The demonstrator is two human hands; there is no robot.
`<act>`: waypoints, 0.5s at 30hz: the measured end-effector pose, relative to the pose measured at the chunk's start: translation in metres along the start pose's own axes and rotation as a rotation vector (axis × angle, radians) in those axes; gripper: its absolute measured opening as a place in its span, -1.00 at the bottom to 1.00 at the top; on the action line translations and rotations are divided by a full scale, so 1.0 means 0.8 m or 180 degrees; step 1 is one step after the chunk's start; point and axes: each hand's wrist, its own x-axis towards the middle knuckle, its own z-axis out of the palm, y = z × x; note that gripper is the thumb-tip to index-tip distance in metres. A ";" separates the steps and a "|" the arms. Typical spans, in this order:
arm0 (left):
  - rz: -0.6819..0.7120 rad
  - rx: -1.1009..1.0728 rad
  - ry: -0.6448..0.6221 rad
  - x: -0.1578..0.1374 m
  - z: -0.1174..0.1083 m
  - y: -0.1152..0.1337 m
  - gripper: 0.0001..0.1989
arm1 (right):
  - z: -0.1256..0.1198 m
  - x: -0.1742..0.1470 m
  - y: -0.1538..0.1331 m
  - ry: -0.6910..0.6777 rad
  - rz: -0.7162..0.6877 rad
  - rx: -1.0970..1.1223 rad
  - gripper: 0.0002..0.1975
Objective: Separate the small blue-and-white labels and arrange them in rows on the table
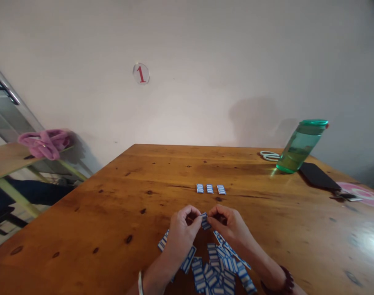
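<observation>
A small blue-and-white label strip [205, 221] is held up between my two hands, over the near part of the wooden table [162, 172]. Thumb and index finger of my left hand [181, 229] pinch its left edge. On the other side, the fingertips of my right hand [228, 223] pinch the right edge. Below and between my wrists lies a loose pile of similar blue-and-white strips [214, 270], partly covered by both hands. Farther off, three short pieces sit in a row: a left one [199, 188], a middle one [209, 189] and a right one [221, 189].
At the right stand a green water bottle [302, 145], a white coiled cable [269, 155], a dark phone-like slab [318, 176] and a pink round mat [368, 194]. Keys [346, 196] lie by the mat. A pink fluffy cloth [47, 143] rests on a side table at left.
</observation>
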 end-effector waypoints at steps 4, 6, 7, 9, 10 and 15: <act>0.0037 -0.0087 -0.0013 -0.001 0.001 -0.001 -0.88 | 0.001 -0.001 -0.004 0.0074 -0.0053 -0.0099 -0.85; 0.0024 -0.0219 0.0007 -0.001 0.003 -0.003 -0.90 | 0.003 -0.002 -0.005 0.0090 0.0010 0.0017 -0.83; 0.0007 -0.0326 0.0003 -0.001 0.005 -0.005 -0.92 | 0.003 -0.001 -0.006 0.0101 0.0064 0.0104 -0.82; -0.0042 -0.0581 -0.0083 -0.001 0.008 -0.008 -0.95 | 0.004 -0.001 -0.008 0.0151 0.0206 0.0325 -0.81; -0.0056 -0.0676 -0.0146 -0.001 0.009 -0.009 -0.95 | 0.004 -0.001 -0.009 0.0178 0.0278 0.0440 -0.80; 0.0031 -0.0589 -0.0221 -0.001 0.011 -0.008 -0.97 | 0.004 0.000 -0.008 0.0238 0.0434 0.0662 -0.78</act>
